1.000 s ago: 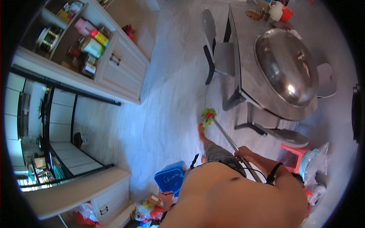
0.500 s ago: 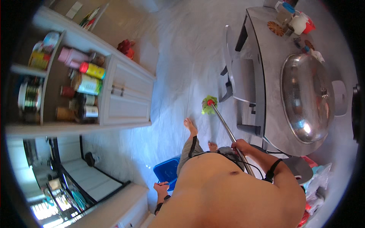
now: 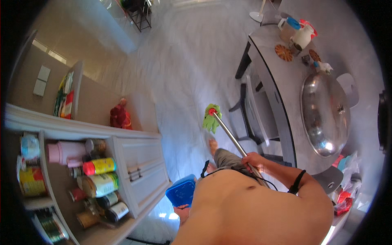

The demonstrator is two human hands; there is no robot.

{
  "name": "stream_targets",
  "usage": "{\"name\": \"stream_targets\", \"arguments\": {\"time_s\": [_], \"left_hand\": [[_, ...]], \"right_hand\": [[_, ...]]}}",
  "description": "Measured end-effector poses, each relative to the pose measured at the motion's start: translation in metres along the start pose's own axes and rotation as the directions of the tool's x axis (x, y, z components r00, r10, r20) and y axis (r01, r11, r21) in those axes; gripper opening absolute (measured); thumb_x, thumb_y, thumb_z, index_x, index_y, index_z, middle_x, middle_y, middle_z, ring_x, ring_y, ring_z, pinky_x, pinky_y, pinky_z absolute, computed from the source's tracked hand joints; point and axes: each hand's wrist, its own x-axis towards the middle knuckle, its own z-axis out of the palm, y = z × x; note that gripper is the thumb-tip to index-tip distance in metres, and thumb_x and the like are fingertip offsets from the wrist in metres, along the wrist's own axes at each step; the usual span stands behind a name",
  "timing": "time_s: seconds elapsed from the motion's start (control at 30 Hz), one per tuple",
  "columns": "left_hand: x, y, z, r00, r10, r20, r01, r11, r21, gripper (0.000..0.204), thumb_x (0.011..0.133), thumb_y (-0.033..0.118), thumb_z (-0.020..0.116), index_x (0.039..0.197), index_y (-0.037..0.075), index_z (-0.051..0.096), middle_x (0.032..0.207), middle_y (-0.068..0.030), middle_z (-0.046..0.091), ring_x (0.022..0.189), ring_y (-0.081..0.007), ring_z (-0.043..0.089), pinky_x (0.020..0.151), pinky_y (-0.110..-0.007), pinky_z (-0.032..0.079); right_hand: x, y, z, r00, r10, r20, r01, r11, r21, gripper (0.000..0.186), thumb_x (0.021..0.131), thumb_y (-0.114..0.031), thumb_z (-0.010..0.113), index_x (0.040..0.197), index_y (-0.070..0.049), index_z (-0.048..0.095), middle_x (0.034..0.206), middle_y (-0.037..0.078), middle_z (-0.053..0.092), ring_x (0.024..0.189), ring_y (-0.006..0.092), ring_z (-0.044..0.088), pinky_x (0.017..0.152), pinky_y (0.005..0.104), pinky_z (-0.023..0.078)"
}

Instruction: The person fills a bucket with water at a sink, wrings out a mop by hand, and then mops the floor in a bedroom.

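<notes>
A mop with a metal pole [image 3: 230,136] and a green cloth head [image 3: 211,121] slants forward from my right side. My right hand [image 3: 253,161] is closed around the pole, and the mop head is at the floor ahead of my feet. On my left, a blue plastic tub [image 3: 181,192] hangs beside my hip. My left hand [image 3: 182,212] is closed at the tub's near edge; my body hides part of that arm.
To the left stands a white cabinet [image 3: 141,171] with jars and bottles on its shelves. On the right, a table [image 3: 281,77] carries a large metal dome cover [image 3: 325,116], a white jug [image 3: 302,38] and woven mats. A chair [image 3: 261,112] is tucked against it.
I have stepped forward: the cabinet has slid down and back in view, and more floor shows ahead. The mop and blue tub have come along in my hands.
</notes>
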Motion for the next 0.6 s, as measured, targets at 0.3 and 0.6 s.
{"name": "stream_targets", "arguments": {"time_s": [0.3,0.6], "left_hand": [[0.053,0.057,0.21,0.971,0.063,0.232,-0.073,0.997,0.036,0.032,0.082,0.027,0.047,0.056,0.017,0.031,0.048,0.0054,0.033,0.044,-0.0116,0.036,0.049,-0.027,0.038],[0.115,0.049,0.416,0.67,0.459,0.583,-0.734,0.29,0.614,0.025,0.075,0.006,0.055,0.07,0.011,0.031,0.06,-0.0043,0.041,0.056,-0.0167,0.049,0.066,-0.041,0.052]], "right_hand": [[0.081,-0.184,0.031,0.997,-0.018,0.078,0.013,0.997,0.074,0.014,0.074,-0.01,0.062,0.064,-0.003,0.055,0.052,0.008,0.05,0.04,0.0188,0.05,0.034,0.0328,0.041],[0.158,-0.359,0.014,0.999,0.042,-0.008,-0.041,0.993,0.115,0.009,0.08,-0.012,0.062,0.079,-0.004,0.058,0.058,0.004,0.052,0.045,0.0146,0.05,0.038,0.031,0.04]]}}
